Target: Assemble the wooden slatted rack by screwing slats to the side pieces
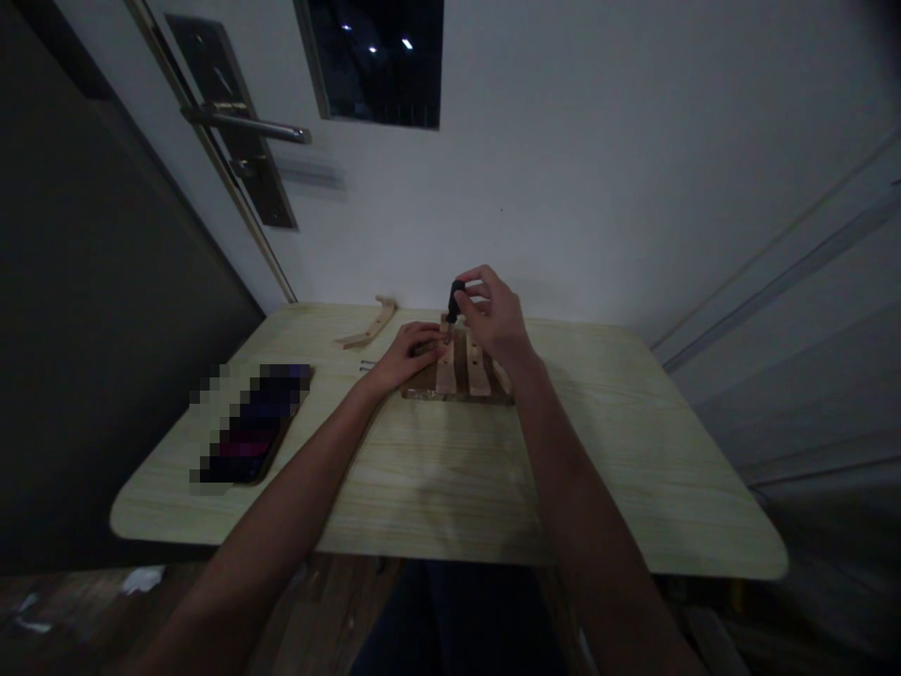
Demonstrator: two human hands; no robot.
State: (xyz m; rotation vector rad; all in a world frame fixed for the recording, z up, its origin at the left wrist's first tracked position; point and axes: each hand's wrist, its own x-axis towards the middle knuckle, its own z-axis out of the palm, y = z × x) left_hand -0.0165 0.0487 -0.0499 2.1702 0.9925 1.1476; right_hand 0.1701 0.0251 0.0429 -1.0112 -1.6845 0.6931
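Black-handled screwdriver (pixel 456 299) is gripped in R hand (pixel 501 324), fingers closed round handle; shaft is angled down to L-side wooden strip (pixel 446 377) on brown board (pixel 420 382); tip contact can't be made out. L hand (pixel 406 355) is laid over board's L part, fingertips by shaft; whether its grip is closed on anything can't be told. 2nd wooden strip (pixel 478 371), w/ holes, is set just R of 1st. Board is placed nr far edge of bench (pixel 605 460). Bent wooden piece (pixel 378 324) & thin metal pieces (pixel 366 365) are seen nr L hand; phone (pixel 260 427), partly pixelated, is seen further L.
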